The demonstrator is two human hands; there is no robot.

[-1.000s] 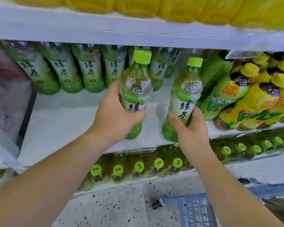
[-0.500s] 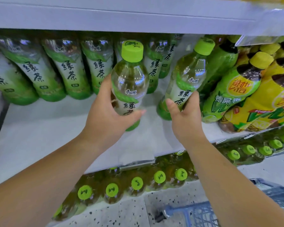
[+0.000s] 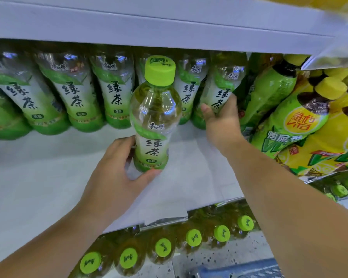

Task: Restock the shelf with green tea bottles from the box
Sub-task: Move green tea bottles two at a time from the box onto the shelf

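Left hand (image 3: 117,177) grips an upright green tea bottle (image 3: 155,125), cap at 12 o'clock, over the shelf (image 3: 38,187), bare toward 8 o'clock; right hand (image 3: 222,121) clasps a back-row bottle (image 3: 224,85) at 2 o'clock.

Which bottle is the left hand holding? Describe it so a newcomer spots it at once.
Find the white shelf with its back row of green tea bottles. In front of that row, near the centre, the left hand holds one green tea bottle upright by its lower label. It alone stands forward and shows its whole lime-green cap; the row's caps are hidden.
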